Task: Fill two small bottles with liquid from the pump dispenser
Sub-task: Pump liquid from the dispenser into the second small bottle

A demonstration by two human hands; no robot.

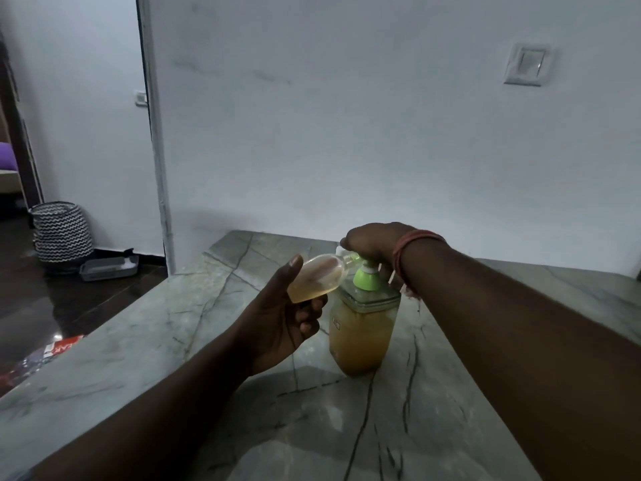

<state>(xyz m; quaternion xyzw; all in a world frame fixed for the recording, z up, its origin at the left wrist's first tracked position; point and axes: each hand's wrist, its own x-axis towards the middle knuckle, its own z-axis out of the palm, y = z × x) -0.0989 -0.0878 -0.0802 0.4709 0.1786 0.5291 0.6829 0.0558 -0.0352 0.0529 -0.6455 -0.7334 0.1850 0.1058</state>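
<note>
Right hand [369,243], palm down over the pump head, fingers curled loosely across the top and pressing on it. Left hand [282,322], gripping a small bottle [317,276] between thumb and curled fingers, tilted nearly onto its side, mouth brought up against the spout beneath the right hand. Amber liquid pooled along the low side of that bottle, partly filled, seemingly less than half. Pump dispenser [362,328], upright on the marble counter [485,394], clear body mostly full of the same amber liquid, green collar [366,281] just below the pressing hand. No second small bottle anywhere in view.

Judged as the filling of one bottle, midway through, pump stroke in progress. Whether first or second bottle: impossible to tell. Next move, by judgement: more strokes with the mouth kept tight under the spout, then a gradual righting of the bottle as the level climbed, so as to avoid spilling at the neck. Steady downward pressure needed too, to keep the dispenser from tipping.

Elsewhere: a patterned basket [60,232] on the floor at left, a wall switch [527,64] at upper right.
</note>
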